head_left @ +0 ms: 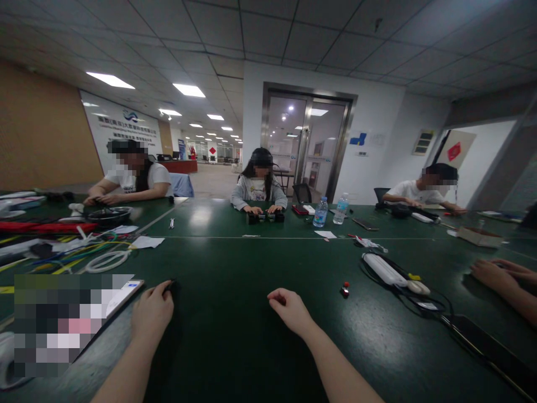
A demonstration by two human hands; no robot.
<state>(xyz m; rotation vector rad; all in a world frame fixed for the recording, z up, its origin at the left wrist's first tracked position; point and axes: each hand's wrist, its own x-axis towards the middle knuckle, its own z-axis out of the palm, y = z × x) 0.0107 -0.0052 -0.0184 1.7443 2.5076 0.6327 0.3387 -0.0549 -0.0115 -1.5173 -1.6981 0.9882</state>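
Note:
My left hand (pixel 153 309) rests on the green table beside a tablet-like screen, its fingers closed on a small black object (pixel 172 285). Most of that object is covered by the fingers, so its kind cannot be made out. My right hand (pixel 289 309) is held over the middle of the table with its fingers curled in, and nothing shows between them. To its right, apart from it, stands a small red and silver item (pixel 345 289).
At the left lie coiled white cable (pixel 108 261), coloured wires and a blurred-out screen (pixel 126 294). A white power strip (pixel 384 270) with black cords is at the right. Two water bottles (pixel 320 212) stand farther back. Several people sit around; another person's hands (pixel 497 277) are at the right edge.

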